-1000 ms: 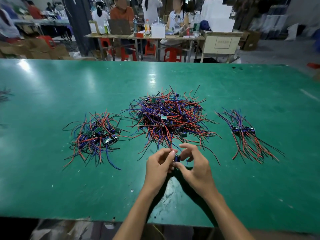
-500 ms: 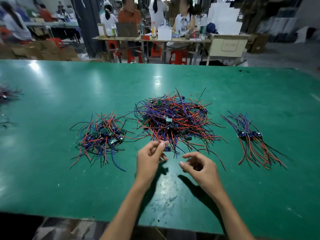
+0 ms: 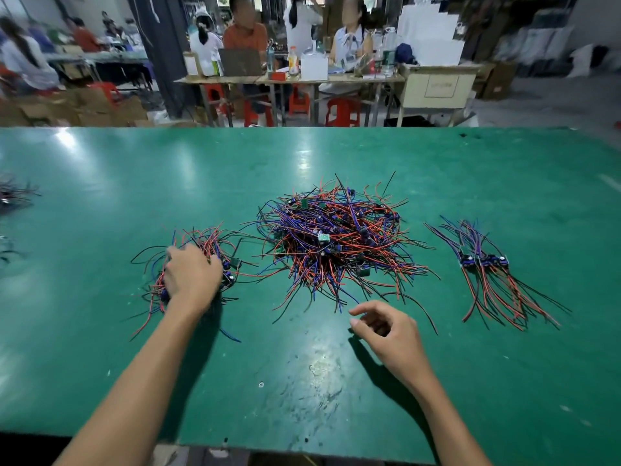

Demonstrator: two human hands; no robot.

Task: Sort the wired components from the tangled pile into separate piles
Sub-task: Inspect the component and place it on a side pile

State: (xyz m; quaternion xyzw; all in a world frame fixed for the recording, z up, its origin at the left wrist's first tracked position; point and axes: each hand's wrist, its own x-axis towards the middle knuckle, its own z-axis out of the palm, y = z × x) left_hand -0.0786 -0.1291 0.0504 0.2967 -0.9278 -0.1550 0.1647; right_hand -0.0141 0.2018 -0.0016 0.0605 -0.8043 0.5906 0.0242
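The big tangled pile [image 3: 336, 243] of red, blue and black wired components with small green boards lies mid-table. A smaller loose pile [image 3: 215, 238] sits to its left. My left hand [image 3: 193, 275] rests on top of that left pile, back up, its fingertips buried among the wires. I cannot see whether it still holds a component. My right hand [image 3: 386, 334] hovers just in front of the big pile with fingers loosely curled and nothing in it. A neat bundle [image 3: 487, 274] of components lies to the right, wires running toward me.
All piles lie on a green table [image 3: 302, 381]. More wires [image 3: 13, 196] show at its far left edge. Beyond the far edge, people sit at a cluttered table [image 3: 289, 77] with red stools [image 3: 341, 112].
My hands have parted. The left hand carried a component from the front of the big pile over to the left pile. The right hand stayed near the big pile's front.
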